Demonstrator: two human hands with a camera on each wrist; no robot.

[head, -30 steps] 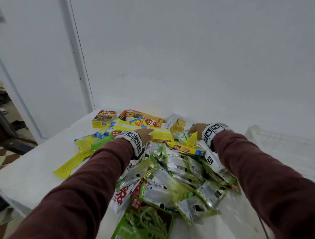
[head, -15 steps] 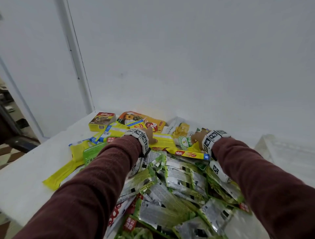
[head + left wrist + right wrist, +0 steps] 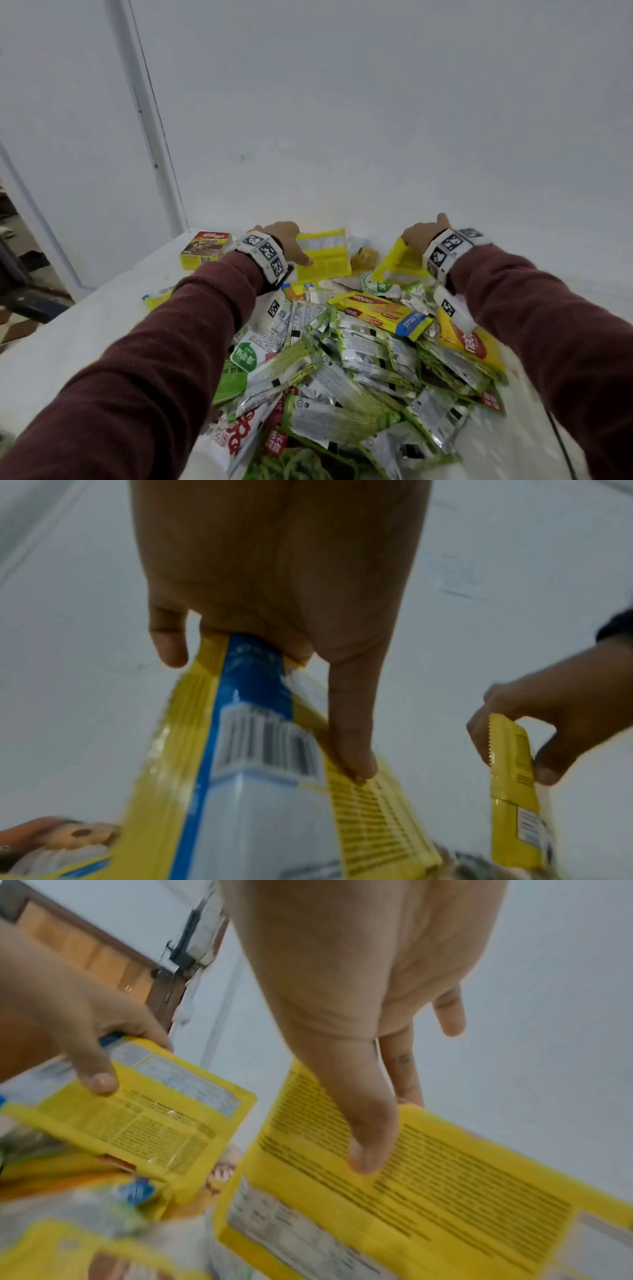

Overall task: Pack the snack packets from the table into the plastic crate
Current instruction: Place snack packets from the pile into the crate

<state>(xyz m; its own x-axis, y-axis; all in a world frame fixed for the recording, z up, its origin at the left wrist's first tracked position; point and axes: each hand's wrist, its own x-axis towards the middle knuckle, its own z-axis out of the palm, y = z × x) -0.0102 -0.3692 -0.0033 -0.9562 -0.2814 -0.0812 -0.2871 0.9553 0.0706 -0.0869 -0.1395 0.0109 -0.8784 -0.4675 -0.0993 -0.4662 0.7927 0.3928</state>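
A heap of snack packets [image 3: 346,363], mostly green and silver, covers the white table [image 3: 85,329] in front of me. At its far end my left hand [image 3: 284,240] pinches a yellow wafer packet [image 3: 323,253] lifted off the pile; the left wrist view shows the packet [image 3: 260,750] with thumb on top and fingers beneath. My right hand [image 3: 423,231] pinches another yellow packet [image 3: 399,263], seen in the right wrist view [image 3: 411,1177] with the thumb pressed on its printed back. The plastic crate is out of view.
A yellow cereal box [image 3: 205,248] stands at the table's far left. Two yellow wafer packets [image 3: 383,313] lie on top of the heap. A white wall rises right behind the table, and its left edge drops to a doorway.
Both hands have closed on yellow packets at the back of the heap and raised them off the table. The camera has tilted, and the crate at the right has left the view.
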